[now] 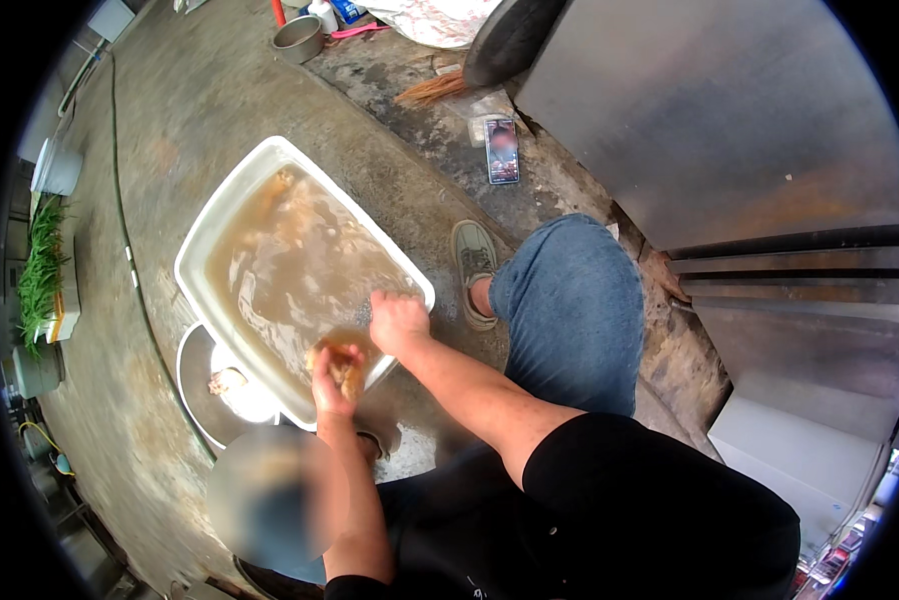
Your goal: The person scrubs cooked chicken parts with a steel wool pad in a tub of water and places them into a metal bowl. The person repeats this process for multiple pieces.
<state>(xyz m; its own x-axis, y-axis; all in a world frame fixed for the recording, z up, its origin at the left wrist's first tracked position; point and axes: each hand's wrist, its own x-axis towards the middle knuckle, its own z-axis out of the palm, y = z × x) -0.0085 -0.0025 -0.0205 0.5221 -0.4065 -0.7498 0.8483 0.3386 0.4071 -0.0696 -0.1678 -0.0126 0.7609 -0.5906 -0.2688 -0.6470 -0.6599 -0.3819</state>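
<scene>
A white rectangular tub stands on the floor, holding murky brown water with pale pieces showing dimly near its far end. Over the tub's near end, my left hand has its fingers curled round a wet yellow-brown lump; its exact kind is unclear. Just to the right, my right hand is closed like a fist above the water by the rim. Whatever its fingers hold is hidden. Left of the tub sits a round metal bowl with a pale, fleshy-looking piece inside.
A dark hose runs along the floor at left, past green plants. A phone lies beyond my shoe, near a straw broom. Large metal panels line the right side. A metal pot stands far off.
</scene>
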